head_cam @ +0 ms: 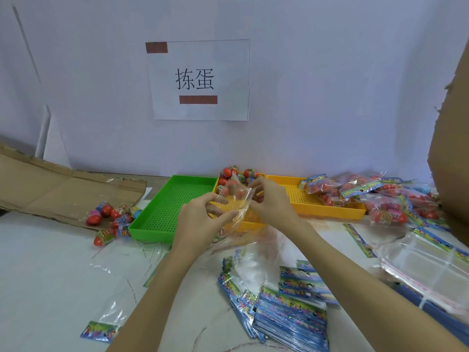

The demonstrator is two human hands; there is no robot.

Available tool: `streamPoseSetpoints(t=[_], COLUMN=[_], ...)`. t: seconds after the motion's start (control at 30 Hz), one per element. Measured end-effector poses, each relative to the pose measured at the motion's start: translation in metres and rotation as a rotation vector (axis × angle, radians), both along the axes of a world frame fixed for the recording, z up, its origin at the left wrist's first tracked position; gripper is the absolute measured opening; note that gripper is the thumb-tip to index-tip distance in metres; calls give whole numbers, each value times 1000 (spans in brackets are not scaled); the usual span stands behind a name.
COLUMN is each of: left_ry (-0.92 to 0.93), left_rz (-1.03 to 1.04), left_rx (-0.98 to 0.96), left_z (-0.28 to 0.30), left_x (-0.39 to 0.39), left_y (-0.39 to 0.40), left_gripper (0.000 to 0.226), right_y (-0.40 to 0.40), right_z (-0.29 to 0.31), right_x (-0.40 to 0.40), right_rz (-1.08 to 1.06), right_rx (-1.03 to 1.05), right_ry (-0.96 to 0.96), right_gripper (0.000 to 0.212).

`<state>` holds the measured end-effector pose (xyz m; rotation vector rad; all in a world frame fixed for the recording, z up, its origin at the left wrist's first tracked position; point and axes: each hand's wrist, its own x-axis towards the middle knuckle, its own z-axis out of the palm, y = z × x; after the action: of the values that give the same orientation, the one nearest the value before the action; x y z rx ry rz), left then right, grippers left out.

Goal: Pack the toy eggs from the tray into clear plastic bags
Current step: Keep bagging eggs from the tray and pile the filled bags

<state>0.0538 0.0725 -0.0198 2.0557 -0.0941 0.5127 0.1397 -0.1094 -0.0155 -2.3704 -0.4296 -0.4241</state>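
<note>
1. Your left hand and right hand both pinch one clear plastic bag, held up at the centre of the view, above the near end of the middle yellow tray.
2. The bag appears empty; whether its mouth is parted cannot be told.
3. The loose toy eggs lie heaped at 12 o'clock from your hands, at the far end of that tray (more eggs lie at 9 o'clock, just beside the green tray).
4. Filled bags are piled at 2 o'clock; flat unused bags are stacked at 6 o'clock.
5. Risk: thin film clings to itself, so the mouth may stay closed and an egg pushed at it would likely glance off and roll.
6. Risk: releasing one hand to reach for eggs may let the bag sag shut.
</note>
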Motion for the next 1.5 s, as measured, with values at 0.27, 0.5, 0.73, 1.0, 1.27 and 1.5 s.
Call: streamPoseSetpoints(t=[0.27, 0.5, 0.73, 1.0, 1.27, 1.5], left_ry=[35, -121, -90, -103, -139, -145], left_rz=[-54, -140, -153, -152, -142, -166], left_rx=[33, 205, 95, 31, 186, 258], left_z=[-8, -11, -12, -11, -10, -5], left_x=[1, -5, -2, -4, -6, -11], left_y=[-11, -23, -25, -23, -26, -28], left_gripper=[29, 34, 38, 38, 47, 46], right_y=[-36, -48, -41, -41, -49, -48], right_z=[-15, 7, 18, 13, 15, 14], right_x=[-46, -63, -74, -75, -72, -74], right_rz=[4, 42, 237, 285, 256, 271], right_rx=[646, 883, 710, 519, 367, 480], right_ry=[-2, -47, -125, 65, 201, 263], right_gripper=[27, 27, 30, 29, 24, 14])
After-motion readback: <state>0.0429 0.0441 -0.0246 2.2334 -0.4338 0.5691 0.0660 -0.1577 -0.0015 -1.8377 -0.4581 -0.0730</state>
